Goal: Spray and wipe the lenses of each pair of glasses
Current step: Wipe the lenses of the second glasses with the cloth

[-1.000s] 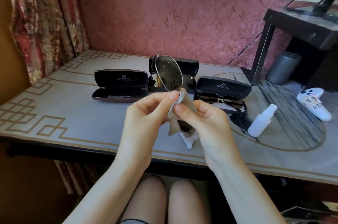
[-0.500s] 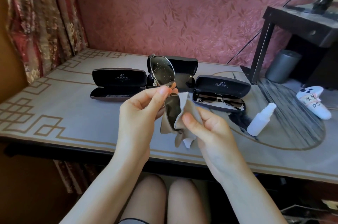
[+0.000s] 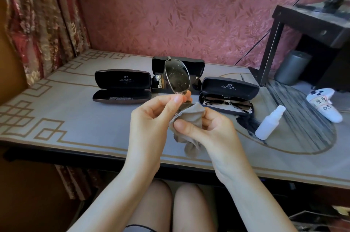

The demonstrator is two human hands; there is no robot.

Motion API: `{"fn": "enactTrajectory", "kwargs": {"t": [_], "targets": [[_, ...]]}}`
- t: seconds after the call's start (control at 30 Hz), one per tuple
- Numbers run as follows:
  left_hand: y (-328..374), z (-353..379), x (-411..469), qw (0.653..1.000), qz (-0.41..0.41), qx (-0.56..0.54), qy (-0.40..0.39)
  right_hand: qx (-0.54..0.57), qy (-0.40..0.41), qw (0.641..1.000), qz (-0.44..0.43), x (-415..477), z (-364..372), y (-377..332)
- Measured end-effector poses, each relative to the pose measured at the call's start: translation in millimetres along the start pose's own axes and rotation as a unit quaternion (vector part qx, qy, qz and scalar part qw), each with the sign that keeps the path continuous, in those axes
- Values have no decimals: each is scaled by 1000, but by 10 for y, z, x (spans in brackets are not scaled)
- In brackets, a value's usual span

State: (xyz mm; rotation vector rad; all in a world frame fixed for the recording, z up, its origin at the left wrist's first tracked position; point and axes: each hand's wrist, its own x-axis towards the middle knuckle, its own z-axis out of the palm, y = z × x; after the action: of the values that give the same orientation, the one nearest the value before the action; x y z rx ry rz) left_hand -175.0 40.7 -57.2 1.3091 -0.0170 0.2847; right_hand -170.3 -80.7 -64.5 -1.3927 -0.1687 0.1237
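My left hand [image 3: 151, 118] pinches the bridge of metal-framed sunglasses [image 3: 177, 77], held upright above the table; the upper dark lens is dotted with spray droplets. My right hand [image 3: 206, 127] grips a grey cloth [image 3: 191, 118] wrapped around the lower lens, which is hidden. A second pair of dark glasses [image 3: 228, 100] lies in an open case [image 3: 230, 86] to the right. A white spray bottle [image 3: 269, 122] lies on its side further right.
An empty open black case [image 3: 122, 86] sits at left, and another open case [image 3: 197, 67] stands behind the held glasses. A dark cloth [image 3: 246, 121] lies by the bottle. A white controller [image 3: 325, 105], grey cylinder [image 3: 292, 68] and black stand [image 3: 272, 46] occupy the right.
The cloth was opened out beside the lower lens, then gathered again around it. The glasses stayed upright in my left hand, shifting slightly.
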Motion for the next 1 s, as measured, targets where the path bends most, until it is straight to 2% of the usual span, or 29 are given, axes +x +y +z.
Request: {"fn": "enactTrajectory", "kwargs": {"t": [0.27, 0.47, 0.7, 1.0], "targets": [[50, -5, 8, 1000, -2, -10, -18, 50, 5, 999, -11, 55, 60, -94], [35, -55, 24, 1000, -3, 7, 13, -12, -49, 999, -10, 38, 10, -54], [46, -65, 66, 1000, -30, -4, 3, -32, -93, 995, -24, -7, -122, -24], [42, -42, 71, 999, -27, -17, -10, -53, -86, 995, -19, 17, -192, -35]]}}
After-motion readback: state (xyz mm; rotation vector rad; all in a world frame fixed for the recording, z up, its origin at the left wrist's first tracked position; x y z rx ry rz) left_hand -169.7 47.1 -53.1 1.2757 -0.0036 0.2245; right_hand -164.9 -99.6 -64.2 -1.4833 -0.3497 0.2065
